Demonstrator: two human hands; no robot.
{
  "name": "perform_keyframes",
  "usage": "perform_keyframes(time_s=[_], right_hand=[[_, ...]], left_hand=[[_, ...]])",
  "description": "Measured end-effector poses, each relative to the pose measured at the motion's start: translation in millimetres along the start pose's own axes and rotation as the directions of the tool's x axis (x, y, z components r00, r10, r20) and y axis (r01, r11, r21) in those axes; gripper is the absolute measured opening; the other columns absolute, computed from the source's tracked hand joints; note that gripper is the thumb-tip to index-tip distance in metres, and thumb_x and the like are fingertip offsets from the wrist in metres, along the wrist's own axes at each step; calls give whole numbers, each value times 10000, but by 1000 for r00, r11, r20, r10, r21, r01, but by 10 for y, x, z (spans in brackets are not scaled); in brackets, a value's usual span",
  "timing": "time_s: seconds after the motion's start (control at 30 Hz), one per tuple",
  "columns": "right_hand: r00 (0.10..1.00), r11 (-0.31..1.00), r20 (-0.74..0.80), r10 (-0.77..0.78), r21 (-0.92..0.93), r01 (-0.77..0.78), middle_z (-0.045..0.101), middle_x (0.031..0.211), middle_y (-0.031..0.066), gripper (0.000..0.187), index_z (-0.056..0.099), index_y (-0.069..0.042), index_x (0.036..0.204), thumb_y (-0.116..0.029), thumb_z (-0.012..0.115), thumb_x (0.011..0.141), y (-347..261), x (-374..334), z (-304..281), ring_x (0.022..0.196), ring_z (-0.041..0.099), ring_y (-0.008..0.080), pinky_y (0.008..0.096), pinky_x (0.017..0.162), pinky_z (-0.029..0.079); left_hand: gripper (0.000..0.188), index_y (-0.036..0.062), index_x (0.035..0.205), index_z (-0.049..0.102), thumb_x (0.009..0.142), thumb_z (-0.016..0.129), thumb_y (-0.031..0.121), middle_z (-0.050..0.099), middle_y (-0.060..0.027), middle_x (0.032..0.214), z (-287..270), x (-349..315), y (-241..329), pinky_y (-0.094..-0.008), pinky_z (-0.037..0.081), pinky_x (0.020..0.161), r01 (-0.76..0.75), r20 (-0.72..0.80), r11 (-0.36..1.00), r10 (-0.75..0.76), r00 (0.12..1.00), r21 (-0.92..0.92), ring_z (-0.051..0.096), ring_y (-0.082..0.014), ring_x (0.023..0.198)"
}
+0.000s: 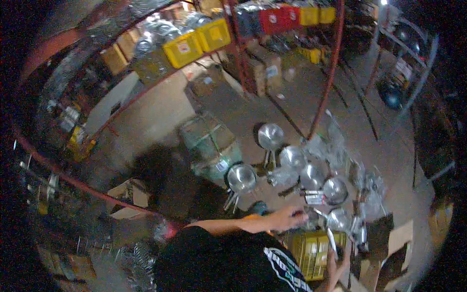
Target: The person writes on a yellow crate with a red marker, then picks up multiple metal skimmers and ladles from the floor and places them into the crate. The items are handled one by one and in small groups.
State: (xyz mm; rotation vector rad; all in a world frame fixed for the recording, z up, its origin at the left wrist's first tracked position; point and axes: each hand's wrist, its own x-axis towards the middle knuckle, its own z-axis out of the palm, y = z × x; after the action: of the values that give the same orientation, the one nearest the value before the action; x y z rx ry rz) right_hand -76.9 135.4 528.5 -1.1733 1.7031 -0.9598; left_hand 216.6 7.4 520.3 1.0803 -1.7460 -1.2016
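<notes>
My left hand (287, 219) reaches across from the left, its fingers curled and smeared by motion near some small metal parts (314, 219). Whether it grips one of them I cannot tell. Lower right, my right hand (339, 263) is closed around the lower end of a long silver metal strip (332, 241). Just beyond that strip lies a shiny round metal piece (339, 220). Several similar round pieces stand farther off, among them one with leg-like rods (242, 178) and another (271, 136). Below my hands sits a yellow crate (314, 248).
A green-wrapped bundle (209, 143) lies on the floor ahead. Clear plastic bags (372, 202) are heaped at the right, near an open cardboard box (401, 243). A red metal post (333, 73) rises beyond. Yellow bins (185, 49) line a rack at the back.
</notes>
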Motion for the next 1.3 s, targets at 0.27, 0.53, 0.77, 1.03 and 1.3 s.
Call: perform_keyframes(time_s=[0.27,0.53,0.77,1.03,1.3], right_hand=[[976,958,70,-206,-188,216,668,916,84,291,637,13,1056,-127,727,818,-985,5,576,835,621,143,291,754,492],[987,987,-69,-146,-83,141,706,835,137,269,646,-9,1057,-122,712,822,-1339,-45,942,749,690,212,323,704,528],[998,986,-2,-63,-155,62,693,829,108,291,632,15,1067,-131,716,829,-1277,-60,998,780,647,142,299,715,500],[997,956,71,-27,-290,47,675,784,206,260,612,-43,971,-240,721,839,-1203,-4,1058,718,667,411,470,653,541],[989,974,145,2,-226,31,671,820,236,387,536,-56,1168,-219,673,844,-475,-12,953,741,652,443,540,664,528]], left_hand=[[478,65,1150,630,962,538,494,614,-30,1022,-382,148,107,-308,488,766,494,130,779,-484,865,-387,572,-151,918],[392,27,958,600,1001,499,403,542,-10,792,-491,382,126,-291,419,679,263,266,935,-197,944,-239,489,-115,743],[345,11,921,558,1025,468,327,507,8,754,-391,368,133,-287,405,654,297,391,919,-181,902,-258,456,-118,704],[355,2,873,542,1017,460,317,514,-57,739,-257,289,129,-333,416,688,269,408,958,-208,889,-97,480,-161,722],[378,8,866,542,1004,471,353,567,-94,750,305,244,-151,-350,439,696,327,471,941,-325,820,81,544,-208,726]])
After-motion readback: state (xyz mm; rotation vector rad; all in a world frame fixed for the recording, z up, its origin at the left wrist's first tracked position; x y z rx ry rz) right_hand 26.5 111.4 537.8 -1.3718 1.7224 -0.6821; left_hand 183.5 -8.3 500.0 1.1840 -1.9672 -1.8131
